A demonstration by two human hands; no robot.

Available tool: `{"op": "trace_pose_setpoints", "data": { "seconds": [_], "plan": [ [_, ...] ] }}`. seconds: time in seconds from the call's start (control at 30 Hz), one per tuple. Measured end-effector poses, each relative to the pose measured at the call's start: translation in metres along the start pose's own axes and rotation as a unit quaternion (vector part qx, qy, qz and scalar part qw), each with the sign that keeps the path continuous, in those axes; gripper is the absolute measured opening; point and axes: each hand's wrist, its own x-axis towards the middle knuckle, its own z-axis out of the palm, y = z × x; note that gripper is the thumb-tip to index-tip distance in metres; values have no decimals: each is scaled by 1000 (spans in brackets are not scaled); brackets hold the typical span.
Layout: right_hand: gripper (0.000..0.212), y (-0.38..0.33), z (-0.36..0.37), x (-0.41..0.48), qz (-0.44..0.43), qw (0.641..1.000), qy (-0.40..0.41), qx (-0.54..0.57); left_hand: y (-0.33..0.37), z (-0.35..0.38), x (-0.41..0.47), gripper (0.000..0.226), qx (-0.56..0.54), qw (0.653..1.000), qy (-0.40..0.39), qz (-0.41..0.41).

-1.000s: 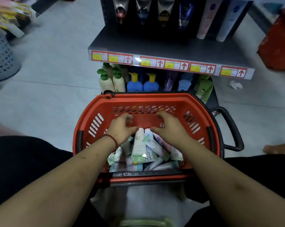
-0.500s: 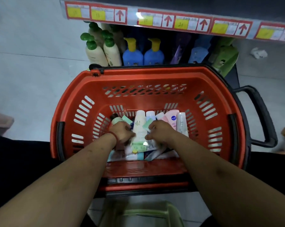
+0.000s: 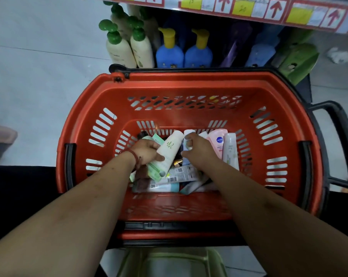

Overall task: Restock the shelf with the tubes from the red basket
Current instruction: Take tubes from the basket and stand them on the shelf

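The red basket [image 3: 109, 92] stands in front of me with several tubes piled on its bottom. My left hand [image 3: 147, 152] grips a cream-white tube with green print [image 3: 169, 150], tilted with its cap end up and away from me. My right hand [image 3: 199, 150] pinches a white and pale blue tube [image 3: 187, 136] just right of it. A pink tube [image 3: 217, 140] and a whitish tube [image 3: 230, 148] lean against the basket's right side. Flat tubes with barcodes [image 3: 179, 174] lie under my wrists. The shelf edge [image 3: 229, 7] with price tags runs along the top.
On the lower shelf behind the basket stand cream pump bottles with green tops [image 3: 119, 47], blue bottles with yellow caps [image 3: 169, 50] and green packs [image 3: 297, 60]. A black handle [image 3: 345, 140] juts from the basket's right side. A pale green stool [image 3: 169, 262] sits below me.
My view has dropped and come closer to the basket. Both hands have gone from the far rim down among the tubes. The left hand has tilted the cream-white tube up.
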Motion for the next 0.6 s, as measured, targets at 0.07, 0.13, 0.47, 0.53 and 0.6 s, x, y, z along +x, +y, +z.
{"op": "trace_pose_setpoints", "data": {
  "seconds": [0.07,0.13,0.47,0.53,0.6],
  "plan": [
    [57,1,-3,0,-63,998,21,-24,0,-12,-5,38,-7,1000,-13,12],
    [64,0,-6,0,-113,992,22,-59,4,-24,-16,36,-53,997,-41,28],
    [50,-11,-8,-6,-74,989,-101,77,27,-59,-50,40,-218,972,20,90],
    [42,-15,-5,-8,-65,987,-97,111,28,-53,-49,44,-295,954,21,59],
    [42,-20,-4,-11,-56,985,-91,135,26,-46,-50,45,-336,941,-20,40]
  ]
}}
